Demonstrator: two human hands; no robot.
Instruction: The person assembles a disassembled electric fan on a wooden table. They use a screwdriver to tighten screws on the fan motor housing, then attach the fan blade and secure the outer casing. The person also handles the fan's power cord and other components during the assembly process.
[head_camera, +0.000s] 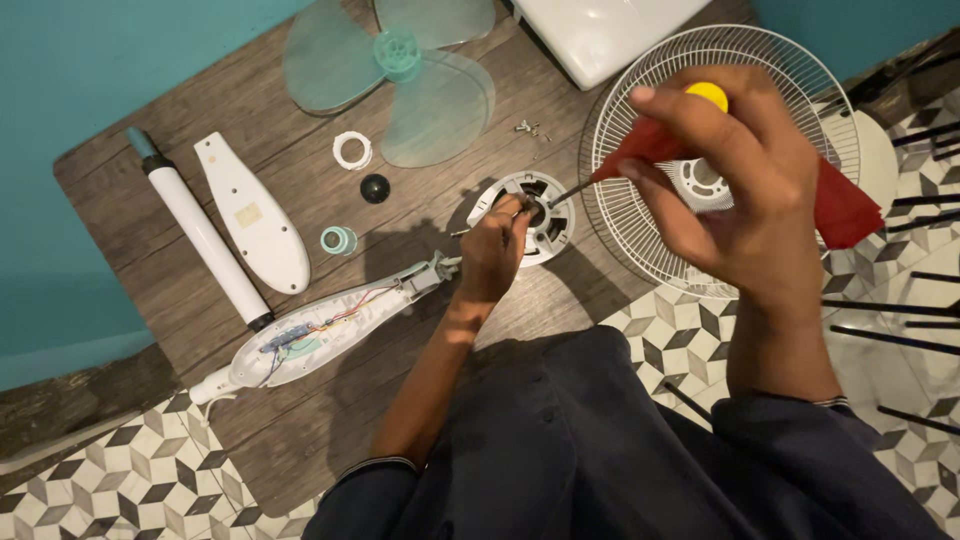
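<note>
My right hand (735, 190) grips a red-handled screwdriver (840, 200) with a yellow cap; its metal tip reaches down-left to a round white fan motor bracket (550, 222) on the wooden board (320, 420). My left hand (495, 250) rests on the bracket's near-left edge, its fingers pinched at a small part by the screwdriver tip. Just left of that hand lies an opened white fan neck housing (320, 330) with coloured wires showing.
A white wire fan guard (640, 120) lies under my right hand. Translucent green fan blades (400, 80), a white ring (352, 150), a black cap (375, 188), a green ring (338, 240), screws (528, 127), a white cover (255, 215) and a white pole (195, 225) lie on the board.
</note>
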